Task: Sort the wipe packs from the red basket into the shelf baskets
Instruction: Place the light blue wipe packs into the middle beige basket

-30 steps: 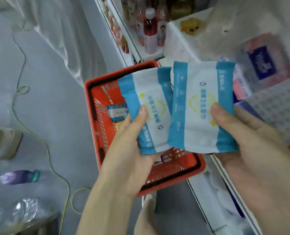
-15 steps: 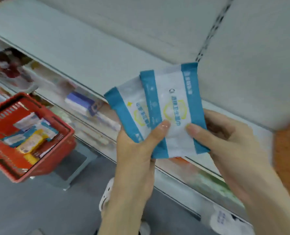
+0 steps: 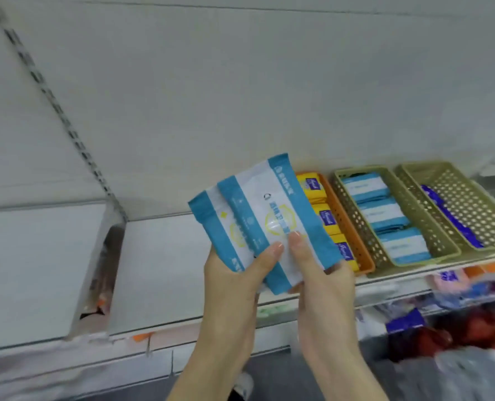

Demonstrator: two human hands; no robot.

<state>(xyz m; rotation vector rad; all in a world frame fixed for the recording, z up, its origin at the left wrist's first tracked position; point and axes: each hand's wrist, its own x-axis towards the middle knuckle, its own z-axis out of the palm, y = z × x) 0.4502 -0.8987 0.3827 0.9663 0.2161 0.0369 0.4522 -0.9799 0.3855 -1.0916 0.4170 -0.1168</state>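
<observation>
I hold two blue-and-white wipe packs, stacked and overlapping, in front of the shelf. My left hand (image 3: 234, 282) grips the rear pack (image 3: 215, 227) from below with the thumb on its front. My right hand (image 3: 321, 279) pinches the front pack (image 3: 278, 204), thumb on top. Just right of the packs stands an orange shelf basket (image 3: 344, 227) with yellow packs. Beside it an olive basket (image 3: 437, 244) holds matching blue-and-white wipe packs (image 3: 385, 215). The red basket is out of view.
A second olive basket (image 3: 477, 204) at the far right holds a dark blue pack. The white shelf board (image 3: 168, 256) stretches left of the baskets. A slotted upright (image 3: 55, 105) runs up the white back wall. Blurred goods fill the lower shelf (image 3: 457, 328).
My view has swung from the red basket on the floor up to the shelf baskets. Both hands have brought the two packs together until they overlap, close to the orange basket.
</observation>
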